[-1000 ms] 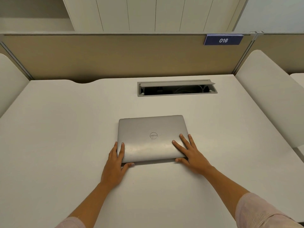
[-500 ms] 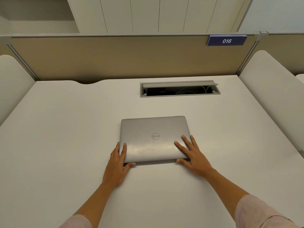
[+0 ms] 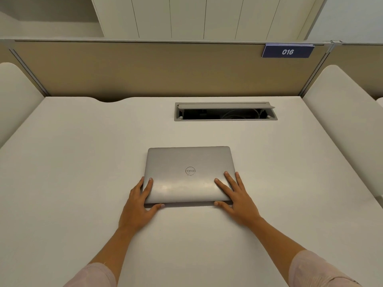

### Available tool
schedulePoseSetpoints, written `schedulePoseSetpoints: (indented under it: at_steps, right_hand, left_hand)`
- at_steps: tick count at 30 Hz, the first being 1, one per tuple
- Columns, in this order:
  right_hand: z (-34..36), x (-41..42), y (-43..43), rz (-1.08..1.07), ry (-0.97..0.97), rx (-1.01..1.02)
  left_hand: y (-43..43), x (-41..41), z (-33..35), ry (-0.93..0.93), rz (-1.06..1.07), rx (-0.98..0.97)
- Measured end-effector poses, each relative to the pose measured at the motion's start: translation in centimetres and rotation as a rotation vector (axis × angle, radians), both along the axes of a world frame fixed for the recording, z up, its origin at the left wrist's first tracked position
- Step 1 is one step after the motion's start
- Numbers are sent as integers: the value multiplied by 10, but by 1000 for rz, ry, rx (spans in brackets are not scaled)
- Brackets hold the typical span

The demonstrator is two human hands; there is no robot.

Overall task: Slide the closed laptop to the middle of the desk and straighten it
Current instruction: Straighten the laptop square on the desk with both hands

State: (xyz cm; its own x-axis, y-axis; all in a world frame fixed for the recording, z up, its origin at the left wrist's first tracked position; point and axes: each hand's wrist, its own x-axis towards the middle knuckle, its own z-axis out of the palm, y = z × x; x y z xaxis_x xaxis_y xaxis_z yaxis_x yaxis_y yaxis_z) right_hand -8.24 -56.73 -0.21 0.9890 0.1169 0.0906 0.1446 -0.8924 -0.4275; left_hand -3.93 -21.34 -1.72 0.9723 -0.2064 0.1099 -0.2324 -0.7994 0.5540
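Closed silver laptop lies flat on the white surface, roughly mid-width and mid-depth. Its edges run close to parallel with the surface's far edge.

Left hand: fingers spread over the laptop's near-left corner, thumb against the near edge. Right hand: fingers spread flat on the lid at the near-right corner, thumb at the near edge. Neither hand closes around the laptop; both press on it.

Open room: bare surface wide on both sides of the laptop and on the near side. Far side: a clear strip, then a recessed cable tray with its flap up, cables visible inside. Tan partition bounds the far edge; white side panels bound left and right.

Writing: round "DELL" logo on the lid, reading upside down from here. Blue tag on the partition, far right, reads "016".
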Motion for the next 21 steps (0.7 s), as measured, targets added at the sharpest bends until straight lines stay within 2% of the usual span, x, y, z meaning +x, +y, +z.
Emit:
schedulePoseSetpoints:
  at_steps: [10, 21]
  right_hand:
    - [-9, 2, -2, 9, -48, 9]
    - [-12, 3, -4, 5, -47, -2]
  left_hand:
    - [-1, 2, 0, 6, -22, 39]
    - [0, 1, -1, 19, -33, -39]
